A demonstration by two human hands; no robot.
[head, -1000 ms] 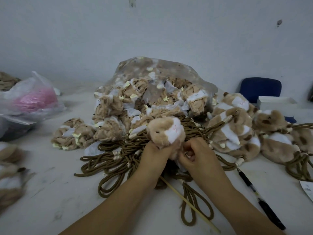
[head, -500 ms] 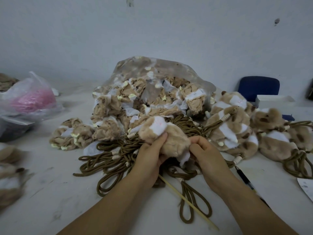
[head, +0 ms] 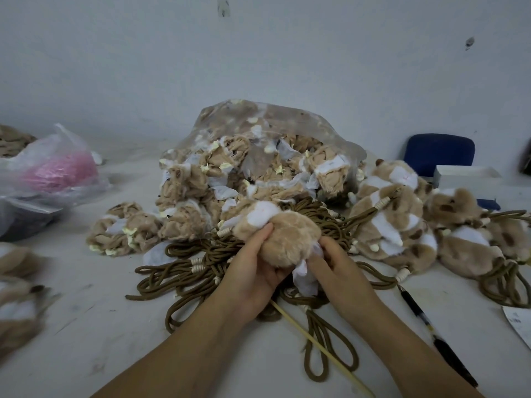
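A tan and white plush toy (head: 283, 234) is held above a heap of brown cords (head: 201, 271) at the table's middle. My left hand (head: 253, 271) grips its underside from the left, thumb up against the fur. My right hand (head: 333, 262) pinches the white fabric flap (head: 306, 278) hanging from its lower right. The toy's face is turned away to the upper left.
A clear bag of inside-out plush skins (head: 258, 168) lies behind. Finished plush toys (head: 402, 222) pile at the right. A thin wooden stick (head: 316, 346) and a black pen (head: 431, 331) lie near my arms. A bag with pink stuff (head: 54, 170) sits left.
The plush toy has been rolled over, its white face now pointing up-left instead of toward me. My right hand shifted from behind it to its lower right flap.
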